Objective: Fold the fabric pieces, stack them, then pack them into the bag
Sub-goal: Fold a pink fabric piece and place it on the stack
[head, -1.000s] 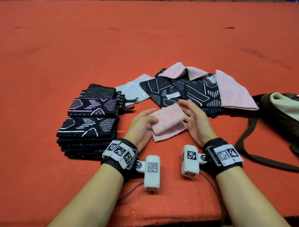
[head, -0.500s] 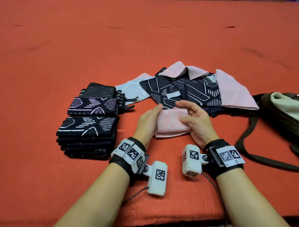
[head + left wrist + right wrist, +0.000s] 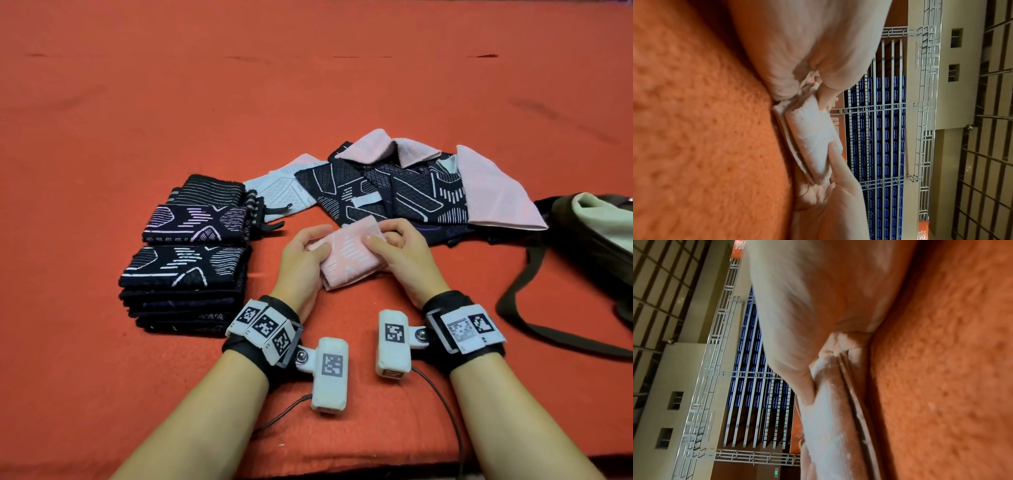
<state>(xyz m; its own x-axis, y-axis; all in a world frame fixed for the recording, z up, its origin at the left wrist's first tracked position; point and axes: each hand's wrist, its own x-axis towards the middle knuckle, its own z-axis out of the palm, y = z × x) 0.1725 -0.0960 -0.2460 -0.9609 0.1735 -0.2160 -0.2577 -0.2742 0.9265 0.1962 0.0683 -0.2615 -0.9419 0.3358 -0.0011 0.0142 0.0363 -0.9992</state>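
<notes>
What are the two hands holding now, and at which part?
Both hold the folded pink fabric piece: the left hand grips its left end, the right hand its right end, fingers curled over the far edge.

Head view looks down; wrist views close, sideways; all share pink folded cloth [image 3: 349, 255].

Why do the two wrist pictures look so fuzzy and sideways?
Head view: sharp and evenly lit. Left wrist view: turned sideways, the red cloth blurs because it is so close, while the folded pink fabric stays fairly clear. Right wrist view: also sideways, and the right hand is smeared.
</notes>
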